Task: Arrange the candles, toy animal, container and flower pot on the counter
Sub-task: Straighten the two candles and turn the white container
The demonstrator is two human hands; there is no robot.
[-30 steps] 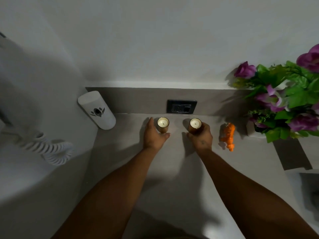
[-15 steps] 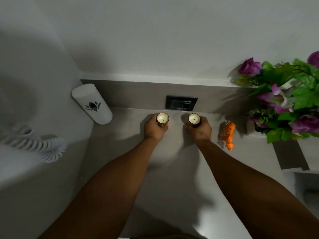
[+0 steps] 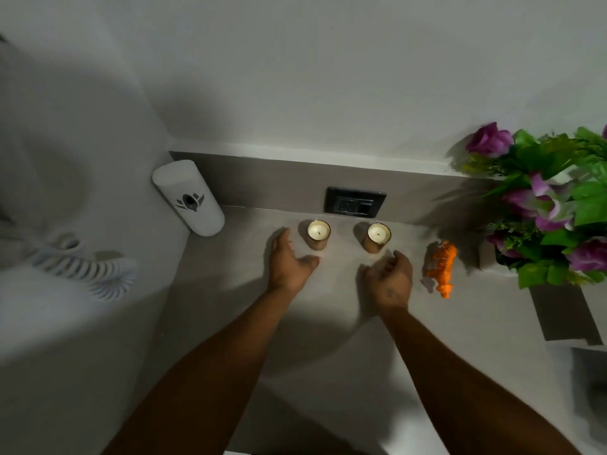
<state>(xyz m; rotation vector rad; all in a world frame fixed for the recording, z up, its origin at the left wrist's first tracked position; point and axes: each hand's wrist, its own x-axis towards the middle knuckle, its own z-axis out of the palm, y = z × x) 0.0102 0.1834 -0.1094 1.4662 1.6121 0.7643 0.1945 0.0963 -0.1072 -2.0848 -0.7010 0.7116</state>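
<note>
Both hands off the candles, everything sitting on the worktop [image 3: 295,323]

Left hand [image 3: 287,262] and right hand [image 3: 391,277] are loosely spread and empty, just short of the left candle [image 3: 318,234] and right candle [image 3: 377,237]. Orange toy tiger [image 3: 441,266] stands right of them, then the flower pot [image 3: 489,257], with the white container [image 3: 189,197] in the far-left corner.

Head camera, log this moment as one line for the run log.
left hand: open, off left candle | right hand: open, off right candle | toy tiger: right of candles | flower pot: far right
</note>
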